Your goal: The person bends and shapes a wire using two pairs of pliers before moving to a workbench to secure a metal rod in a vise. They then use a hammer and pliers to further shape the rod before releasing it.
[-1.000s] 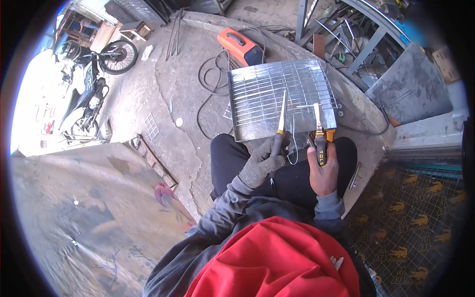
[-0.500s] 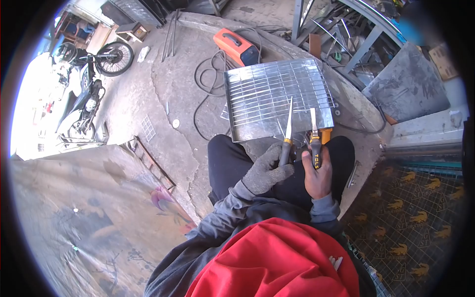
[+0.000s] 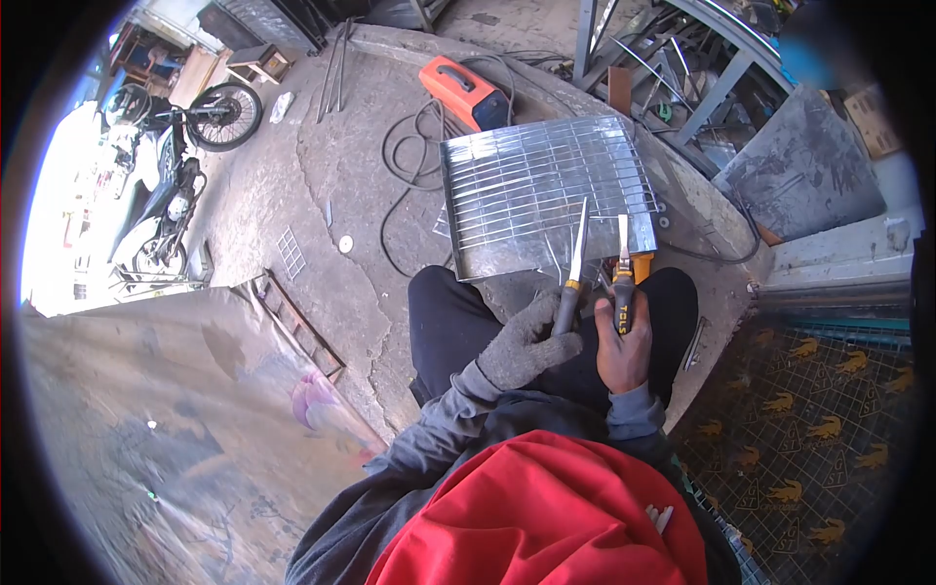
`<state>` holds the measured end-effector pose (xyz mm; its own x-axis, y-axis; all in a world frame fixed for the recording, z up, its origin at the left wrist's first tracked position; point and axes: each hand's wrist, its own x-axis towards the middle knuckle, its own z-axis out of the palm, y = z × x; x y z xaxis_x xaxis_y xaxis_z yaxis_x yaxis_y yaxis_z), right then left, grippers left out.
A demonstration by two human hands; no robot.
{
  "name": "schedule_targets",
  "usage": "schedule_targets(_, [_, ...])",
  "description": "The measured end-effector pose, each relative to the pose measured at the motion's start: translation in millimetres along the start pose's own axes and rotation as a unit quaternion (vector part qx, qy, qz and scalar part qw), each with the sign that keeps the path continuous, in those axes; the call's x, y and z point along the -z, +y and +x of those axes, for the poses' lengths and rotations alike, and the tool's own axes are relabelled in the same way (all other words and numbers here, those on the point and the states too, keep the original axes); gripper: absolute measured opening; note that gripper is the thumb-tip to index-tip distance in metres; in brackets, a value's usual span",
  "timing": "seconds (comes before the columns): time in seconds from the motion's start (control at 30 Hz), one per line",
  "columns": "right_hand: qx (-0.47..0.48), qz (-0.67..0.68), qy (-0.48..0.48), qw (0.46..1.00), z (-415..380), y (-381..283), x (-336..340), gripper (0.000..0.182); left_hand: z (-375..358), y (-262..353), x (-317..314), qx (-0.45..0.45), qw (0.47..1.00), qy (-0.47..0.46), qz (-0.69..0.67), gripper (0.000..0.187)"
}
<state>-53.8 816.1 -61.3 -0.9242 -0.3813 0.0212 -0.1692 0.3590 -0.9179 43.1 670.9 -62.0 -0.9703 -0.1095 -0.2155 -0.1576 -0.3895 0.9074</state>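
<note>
My left hand (image 3: 522, 349), in a grey knit glove, is closed around the grey and yellow handle of a tool with a long tapered metal blade (image 3: 581, 244). The blade points away from me. In my bare right hand (image 3: 622, 353) is a chisel-like tool (image 3: 624, 297) with a black and yellow handle marked "TOLS" and a short flat metal blade, also pointing away. Both tips overlap the near part of a silvery metal panel with a wire grid (image 3: 546, 180) in front of my knees. A yellow-orange object (image 3: 642, 265) shows partly behind the right tool.
An orange machine with a handle (image 3: 466, 93) stands beyond the panel, with a coiled cable (image 3: 395, 156) beside it. A motorcycle (image 3: 171, 185) is at the left. Metal frames and scraps (image 3: 682, 88) lie at the upper right, near a grey sheet (image 3: 804, 166).
The tapered tool in my left hand has shifted slightly right and stands more upright, closer to the other tool. My right hand has barely moved. The panel stays in place.
</note>
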Motion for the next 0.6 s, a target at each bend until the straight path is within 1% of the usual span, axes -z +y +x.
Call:
schedule_targets(0.07, [-0.017, 0.022, 0.006, 1.000, -0.9, -2.3, 0.7, 0.045, -1.7, 8.2, -2.0, 0.017, 1.000, -0.010, -0.003, 0.022])
schedule_targets(0.2, [-0.005, 0.026, 0.024, 0.999, -0.5, -0.2, -0.1, 0.045, -1.7, 14.1, -4.2, 0.020, 1.000, -0.009, 0.002, 0.023])
schedule_targets(0.3, [0.005, 0.038, 0.043, 0.998, -0.4, -3.4, 0.0, 0.045, -1.4, 13.4, -2.6, 0.044, 0.999, -0.016, -0.009, 0.027])
schedule_targets(0.37, [0.009, 0.026, 0.030, 0.999, -0.1, -5.9, 1.8, 0.042, -0.1, 6.7, -0.1, 0.037, 0.999, -0.029, -0.007, 0.035])
schedule_targets(0.4, [0.009, 0.026, 0.031, 0.999, -0.3, -4.6, 1.5, 0.042, 0.6, 3.7, 0.2, 0.037, 0.999, -0.029, -0.006, 0.035])
schedule_targets(0.47, [0.013, 0.023, 0.014, 1.000, -1.0, -1.0, 0.5, 0.040, 1.9, 0.1, -1.3, 0.010, 0.999, -0.036, -0.003, 0.050])
schedule_targets(0.6, [0.014, 0.032, 0.021, 0.999, -2.3, -7.2, -1.0, 0.038, 1.4, 0.7, 0.1, 0.005, 0.999, -0.040, 0.010, 0.053])
